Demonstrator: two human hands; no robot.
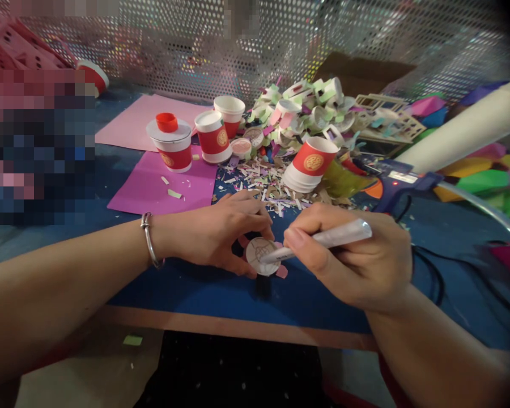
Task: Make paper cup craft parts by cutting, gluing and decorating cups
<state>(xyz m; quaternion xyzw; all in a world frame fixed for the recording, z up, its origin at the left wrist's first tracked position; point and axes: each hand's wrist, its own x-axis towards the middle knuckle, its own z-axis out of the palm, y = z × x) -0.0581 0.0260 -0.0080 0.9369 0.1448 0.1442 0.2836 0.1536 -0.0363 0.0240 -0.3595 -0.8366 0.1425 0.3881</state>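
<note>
Centre of frame, lower half: left hand pinned a small round card disc flat on the blue counter, fingertips on its left and upper edge. Grip closed lightly on the disc rim, more pressing than pinching. Right hand closed round a white pen, writing-style hold, tip touching the disc from the right.

Disc: faint line drawing already on it, approx. half the face marked; can't tell the motif. Small pink scraps just beside the disc.

Progress, judged: drawing partly done, not finished. Disc not attached to anything.

Upper centre: several red paper cups upright on pink paper sheets; one w/ a lid and red cap. A stack of cups tilted nr. a heap of paper offcuts. Glue gun right of centre, indicator lit, well apart from both hands.
</note>
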